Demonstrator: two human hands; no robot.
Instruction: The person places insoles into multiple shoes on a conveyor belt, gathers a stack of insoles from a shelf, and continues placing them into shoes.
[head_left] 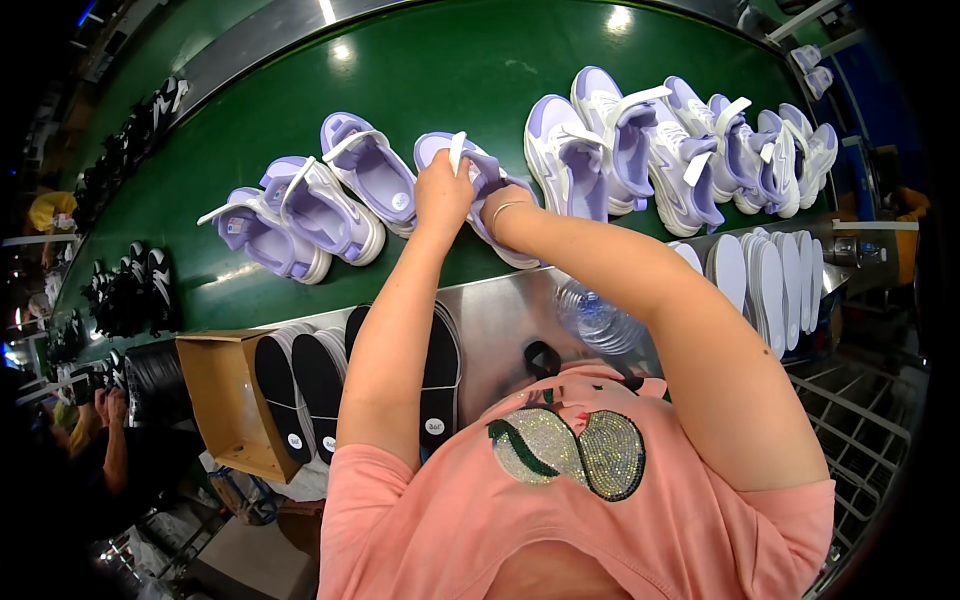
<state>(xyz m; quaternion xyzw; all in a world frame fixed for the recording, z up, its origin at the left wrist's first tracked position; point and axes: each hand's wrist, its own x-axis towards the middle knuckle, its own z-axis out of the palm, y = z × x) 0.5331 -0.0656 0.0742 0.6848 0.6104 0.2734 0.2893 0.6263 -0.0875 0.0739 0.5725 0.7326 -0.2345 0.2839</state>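
A purple and white sneaker (508, 254) lies on the green conveyor belt (480, 60) in front of me, its toe pointing away. My left hand (443, 192) is closed on the sneaker's upper near its white strap (457, 152). My right hand (508, 208) reaches into the shoe's opening, its fingers hidden inside. To the left stand three matching sneakers with open straps, the nearest one (372, 172) close to my left hand. On the right, another sneaker (568, 160) heads a row of several more.
Black insoles (318, 385) stand in bundles on the metal ledge beside a cardboard box (235, 400). White insoles (765, 290) and a clear plastic bottle (600, 318) are at the right. Black shoes (130, 290) sit far left, where another person's hands (112, 407) show.
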